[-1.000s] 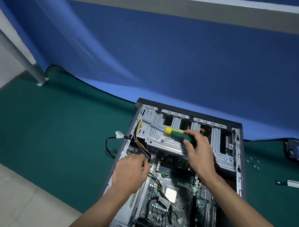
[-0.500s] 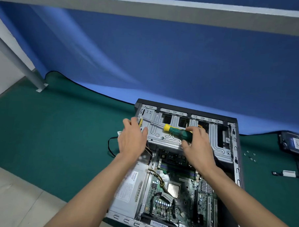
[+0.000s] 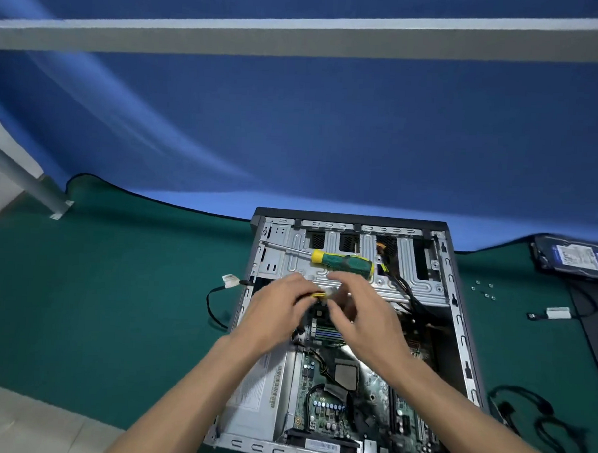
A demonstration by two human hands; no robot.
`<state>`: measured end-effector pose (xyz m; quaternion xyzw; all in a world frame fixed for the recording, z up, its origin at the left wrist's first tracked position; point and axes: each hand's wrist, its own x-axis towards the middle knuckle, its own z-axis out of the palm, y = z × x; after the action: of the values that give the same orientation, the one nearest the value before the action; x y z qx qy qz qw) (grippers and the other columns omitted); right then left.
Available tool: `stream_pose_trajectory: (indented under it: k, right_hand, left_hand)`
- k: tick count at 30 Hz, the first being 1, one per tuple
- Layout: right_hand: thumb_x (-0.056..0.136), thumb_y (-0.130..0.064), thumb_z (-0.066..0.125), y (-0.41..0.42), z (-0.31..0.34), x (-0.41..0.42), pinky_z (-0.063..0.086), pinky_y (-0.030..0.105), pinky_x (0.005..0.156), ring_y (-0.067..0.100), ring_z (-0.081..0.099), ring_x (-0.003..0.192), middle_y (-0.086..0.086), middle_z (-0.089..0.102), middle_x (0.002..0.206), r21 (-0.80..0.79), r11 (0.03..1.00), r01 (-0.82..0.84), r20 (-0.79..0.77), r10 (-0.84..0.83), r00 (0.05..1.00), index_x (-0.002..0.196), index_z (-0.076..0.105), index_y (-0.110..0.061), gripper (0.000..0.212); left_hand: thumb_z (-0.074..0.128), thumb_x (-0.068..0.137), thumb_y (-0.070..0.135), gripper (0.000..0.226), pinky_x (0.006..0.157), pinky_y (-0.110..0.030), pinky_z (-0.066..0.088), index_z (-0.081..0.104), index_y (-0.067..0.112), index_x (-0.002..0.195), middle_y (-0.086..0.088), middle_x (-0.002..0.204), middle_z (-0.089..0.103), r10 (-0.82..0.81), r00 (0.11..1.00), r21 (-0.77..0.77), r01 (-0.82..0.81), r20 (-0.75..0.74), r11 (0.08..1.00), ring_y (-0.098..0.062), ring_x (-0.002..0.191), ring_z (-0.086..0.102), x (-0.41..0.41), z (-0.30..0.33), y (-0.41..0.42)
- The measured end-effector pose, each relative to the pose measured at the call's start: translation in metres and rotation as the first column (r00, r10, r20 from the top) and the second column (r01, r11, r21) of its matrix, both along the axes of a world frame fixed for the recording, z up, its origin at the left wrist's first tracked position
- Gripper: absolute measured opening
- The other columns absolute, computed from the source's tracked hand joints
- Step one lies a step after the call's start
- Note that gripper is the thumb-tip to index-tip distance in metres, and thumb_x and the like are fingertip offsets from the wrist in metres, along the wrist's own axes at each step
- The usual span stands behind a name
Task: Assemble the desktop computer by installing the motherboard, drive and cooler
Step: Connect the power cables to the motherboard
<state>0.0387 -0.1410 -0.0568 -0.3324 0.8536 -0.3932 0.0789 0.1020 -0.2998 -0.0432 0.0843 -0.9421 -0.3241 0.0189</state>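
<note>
Head view: case [image 3: 457,339] at 6 o'clock, long axis 12–6, lying open — motherboard [image 3: 331,405] inside. Left hand [image 3: 273,314], right hand [image 3: 362,314] pinch a blurred yellow-white connector [image 3: 323,293]. Screwdriver [image 3: 340,261] on the drive cage, tip toward 9.

Looks like a makeshift PC repair/recording setup: green mat [image 3: 116,304] on a pale tiled floor [image 3: 25,420], blue cloth backdrop [image 3: 295,130], opened computer case [image 3: 457,336], loose screws [image 3: 483,291].

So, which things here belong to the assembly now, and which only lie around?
In the job:
computer case
motherboard
cable connector, pinched between left hand and right hand
hard drive
screws

Lying about:
screwdriver, resting on the drive cage
loose cables
</note>
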Motion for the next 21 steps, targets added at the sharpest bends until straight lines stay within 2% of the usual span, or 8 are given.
stream_pose_trajectory:
  k: [3,5,7,9,12,14,18,21]
  right_hand:
    - [0.089,-0.033,0.063,0.015,-0.007,0.007,0.042,0.02,0.063,0.004,0.055,0.074,-0.016,0.059,0.091,0.06,0.997,0.049,-0.057,-0.046,0.997,0.11,0.065,-0.028,0.022]
    - [0.087,-0.041,0.063,0.029,-0.013,0.01,0.043,0.021,0.061,0.005,0.056,0.071,-0.018,0.06,0.083,0.122,0.99,0.073,-0.077,-0.064,0.995,0.103,0.064,-0.03,0.019]
    - [0.087,-0.045,0.062,0.04,-0.02,0.01,0.035,0.015,0.055,0.001,0.05,0.062,-0.021,0.053,0.071,0.202,0.974,0.102,-0.029,-0.098,0.995,0.096,0.057,-0.033,0.015]
    - [0.089,-0.04,0.062,0.046,-0.03,0.006,0.033,0.015,0.052,0.001,0.05,0.059,-0.016,0.054,0.066,0.233,0.96,0.155,0.088,-0.18,0.98,0.089,0.052,-0.031,0.012]
    - [0.089,-0.024,0.066,0.052,-0.043,-0.001,0.038,0.023,0.046,0.005,0.048,0.045,-0.009,0.057,0.053,0.106,0.942,0.317,0.443,-0.33,0.833,0.077,0.061,-0.021,0.012]
    - [0.088,-0.018,0.067,0.057,-0.051,-0.003,0.035,0.022,0.041,0.007,0.044,0.04,-0.008,0.058,0.047,0.058,0.917,0.396,0.612,-0.346,0.712,0.073,0.065,-0.015,0.015]
    - [0.085,-0.02,0.07,0.061,-0.066,-0.002,0.037,0.022,0.043,0.009,0.047,0.044,-0.001,0.059,0.055,0.093,0.888,0.45,0.729,-0.369,0.577,0.069,0.07,-0.015,0.017]
    - [0.082,-0.019,0.073,0.058,-0.073,-0.002,0.047,0.029,0.054,0.01,0.057,0.055,-0.003,0.069,0.065,0.11,0.873,0.475,0.735,-0.393,0.553,0.068,0.071,-0.017,0.014]
  left_hand:
    - [0.051,0.095,0.025,0.025,0.082,-0.034,0.046,0.064,0.025,0.117,0.006,0.097,0.057,-0.098,0.992,-0.065,0.103,0.084,0.993,-0.014,0.094,0.056,-0.005,-0.002,0.012]
    - [0.05,0.095,0.028,0.025,0.079,-0.03,0.044,0.064,0.027,0.116,0.01,0.095,0.054,-0.13,0.985,-0.078,0.139,0.111,0.987,-0.013,0.095,0.056,-0.007,-0.008,0.022]
    - [0.05,0.094,0.029,0.025,0.08,-0.029,0.044,0.063,0.028,0.116,0.014,0.095,0.051,-0.13,0.986,-0.051,0.136,0.106,0.989,-0.012,0.097,0.056,-0.008,-0.017,0.037]
    - [0.052,0.094,0.027,0.026,0.083,-0.028,0.045,0.061,0.028,0.118,0.015,0.102,0.051,-0.067,0.995,0.005,0.067,0.07,0.998,-0.01,0.097,0.055,-0.008,-0.026,0.05]
    - [0.052,0.094,0.022,0.025,0.08,-0.02,0.043,0.058,0.025,0.118,0.017,0.107,0.047,0.091,0.996,0.021,-0.091,0.012,0.996,-0.004,0.085,0.054,-0.003,-0.037,0.056]
    - [0.048,0.095,0.021,0.024,0.082,-0.024,0.045,0.058,0.024,0.117,0.015,0.108,0.048,0.133,0.99,-0.021,-0.132,0.037,0.991,-0.003,0.081,0.053,0.005,-0.045,0.053]
    - [0.043,0.095,0.018,0.027,0.081,-0.02,0.041,0.063,0.023,0.112,0.009,0.111,0.063,0.063,0.996,-0.147,-0.053,0.063,0.988,-0.008,0.093,0.06,0.014,-0.051,0.051]
    - [0.042,0.091,0.012,0.024,0.078,-0.031,0.049,0.064,0.018,0.1,0.0,0.103,0.067,-0.037,0.989,-0.343,0.084,0.142,0.936,-0.016,0.089,0.06,0.012,-0.054,0.053]
